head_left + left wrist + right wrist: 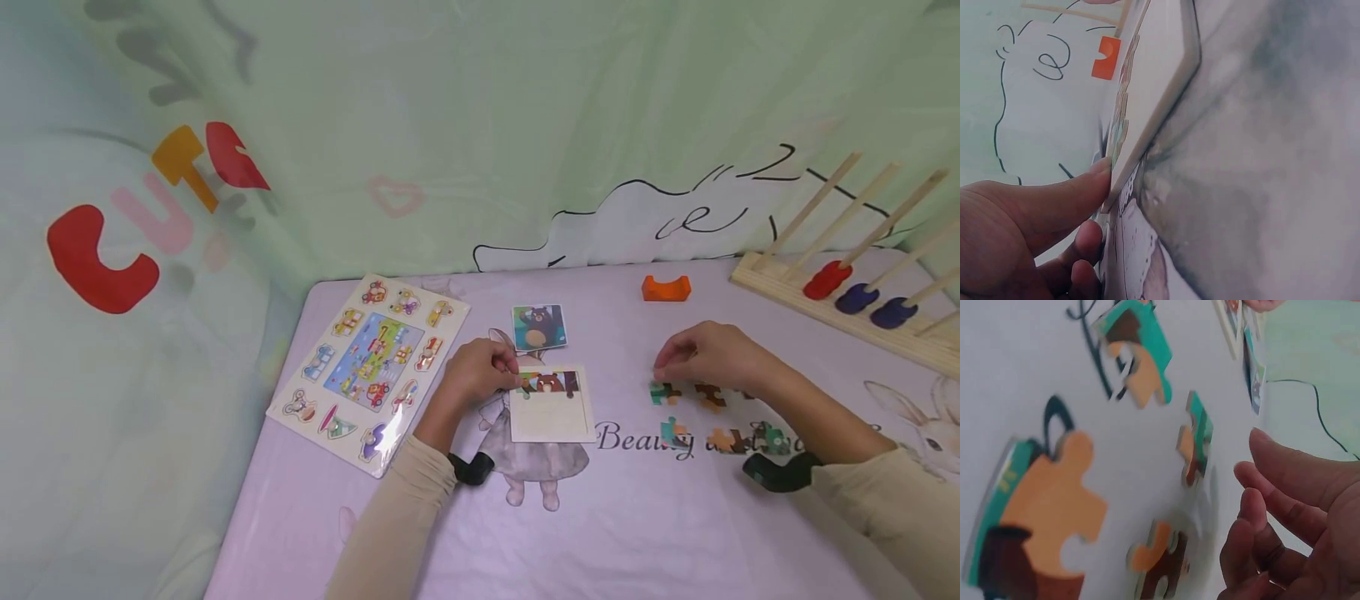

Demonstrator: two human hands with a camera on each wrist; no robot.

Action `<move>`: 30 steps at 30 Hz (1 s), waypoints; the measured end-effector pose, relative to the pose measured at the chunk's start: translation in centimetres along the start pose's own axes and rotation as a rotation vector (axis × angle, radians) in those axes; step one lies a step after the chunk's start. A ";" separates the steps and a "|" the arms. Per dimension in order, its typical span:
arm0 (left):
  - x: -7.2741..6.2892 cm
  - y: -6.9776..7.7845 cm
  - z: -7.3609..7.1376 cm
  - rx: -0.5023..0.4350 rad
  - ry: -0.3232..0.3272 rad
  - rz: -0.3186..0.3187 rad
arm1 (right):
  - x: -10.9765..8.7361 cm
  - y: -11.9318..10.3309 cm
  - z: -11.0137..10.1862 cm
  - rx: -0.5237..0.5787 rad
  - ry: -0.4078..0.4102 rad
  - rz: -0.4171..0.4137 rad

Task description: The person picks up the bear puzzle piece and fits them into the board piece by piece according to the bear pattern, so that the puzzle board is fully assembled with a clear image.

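Note:
My left hand (483,372) is at the upper left corner of a small white puzzle board (553,421), its thumb pressed on the board's edge in the left wrist view and the fingers bent below. Along the board's top row, fitted pieces show a brown bear's head (550,382). My right hand (708,357) hovers over loose jigsaw pieces, thumb and forefinger near each other with nothing between them. Closest to its fingertips is a green, orange and brown piece (1196,440). Other loose pieces, such as a brown and orange one (1163,559), lie around it.
Above the board lies a square bear picture card (539,327). To the left is a larger vehicle puzzle (372,367). An orange arched block (666,289) stands at the back, and a wooden peg rack with beads (855,312) at the right. Curtain-like cloth (525,125) hangs behind the table.

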State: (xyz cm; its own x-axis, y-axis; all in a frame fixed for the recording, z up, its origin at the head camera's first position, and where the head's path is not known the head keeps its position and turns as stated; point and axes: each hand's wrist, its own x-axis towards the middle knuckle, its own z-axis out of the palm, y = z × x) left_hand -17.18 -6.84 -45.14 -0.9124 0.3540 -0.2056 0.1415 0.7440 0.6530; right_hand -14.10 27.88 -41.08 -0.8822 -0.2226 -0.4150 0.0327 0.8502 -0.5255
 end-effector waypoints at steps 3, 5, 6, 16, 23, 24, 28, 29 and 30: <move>0.0 0.0 0.0 0.001 0.001 -0.004 | -0.1 0.5 -0.1 -0.026 0.001 -0.006; 0.0 0.0 0.1 -0.003 0.001 -0.008 | -0.2 0.8 -0.1 -0.031 -0.005 -0.004; 0.0 0.0 0.1 -0.005 0.001 -0.009 | -0.2 0.9 -0.2 -0.032 -0.008 -0.004; 0.0 0.0 0.1 -0.008 0.002 -0.011 | -0.2 1.9 0.3 -0.041 -0.007 0.004; 0.1 -0.2 0.1 -0.007 -0.004 -0.005 | -0.4 1.7 0.6 -0.036 -0.018 0.009; 0.1 -0.2 0.1 -0.007 -0.005 -0.005 | -0.4 1.7 0.6 -0.034 -0.018 0.011; 0.1 -0.3 0.2 -0.014 -0.008 -0.007 | -0.4 1.6 0.7 -0.030 -0.020 0.011; 0.1 -0.3 0.2 -0.014 -0.009 -0.007 | -0.4 1.6 0.7 -0.029 -0.018 0.013; 0.2 -0.3 0.2 -0.015 -0.010 -0.006 | -0.4 1.6 0.7 -0.030 -0.015 0.006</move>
State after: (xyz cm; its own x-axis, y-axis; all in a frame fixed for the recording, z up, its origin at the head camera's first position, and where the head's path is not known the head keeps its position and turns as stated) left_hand -17.29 -6.89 -45.47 -0.9093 0.3551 -0.2170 0.1299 0.7377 0.6625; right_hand -13.35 28.95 -42.27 -0.8746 -0.2246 -0.4297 0.0238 0.8652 -0.5008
